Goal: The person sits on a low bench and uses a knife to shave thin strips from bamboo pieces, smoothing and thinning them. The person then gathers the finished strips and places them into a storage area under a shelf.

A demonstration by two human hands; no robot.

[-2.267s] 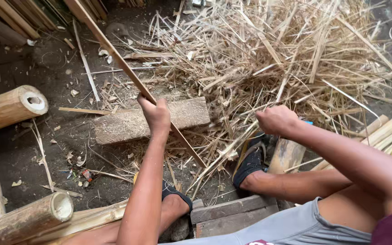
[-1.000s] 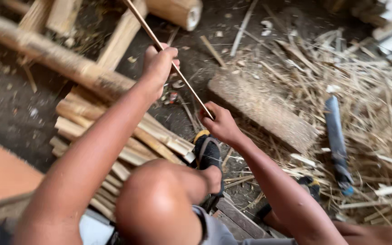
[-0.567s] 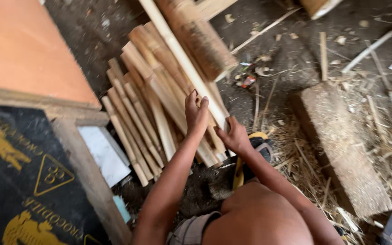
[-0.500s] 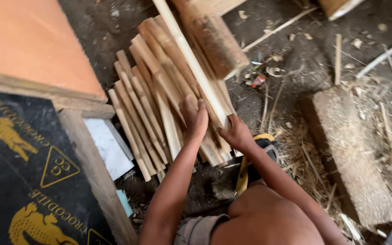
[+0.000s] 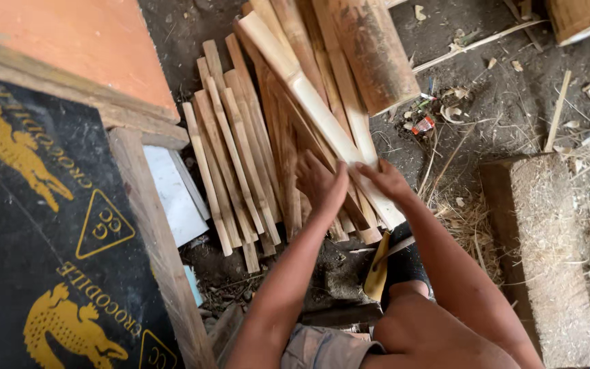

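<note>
A pile of split bamboo slats [image 5: 240, 143] lies on the dirt floor in front of me. My left hand [image 5: 320, 186] rests on the near ends of the slats with its fingers spread, holding nothing. My right hand [image 5: 385, 179] touches a long pale slat [image 5: 308, 102] that lies across the top of the pile. Whether its fingers close around that slat I cannot make out. My knee [image 5: 431, 335] fills the bottom of the view.
An orange board [image 5: 76, 48] and a black printed panel [image 5: 29, 225] with a wooden frame stand at the left. A thick bamboo section [image 5: 373, 51] lies behind the pile. A rough wooden block [image 5: 548, 239] sits at the right beside straw-like shavings.
I have turned from the shavings and wooden block to the slat pile at my left. The thin strip I held is gone from my hands, and both hands now reach onto the pile.
</note>
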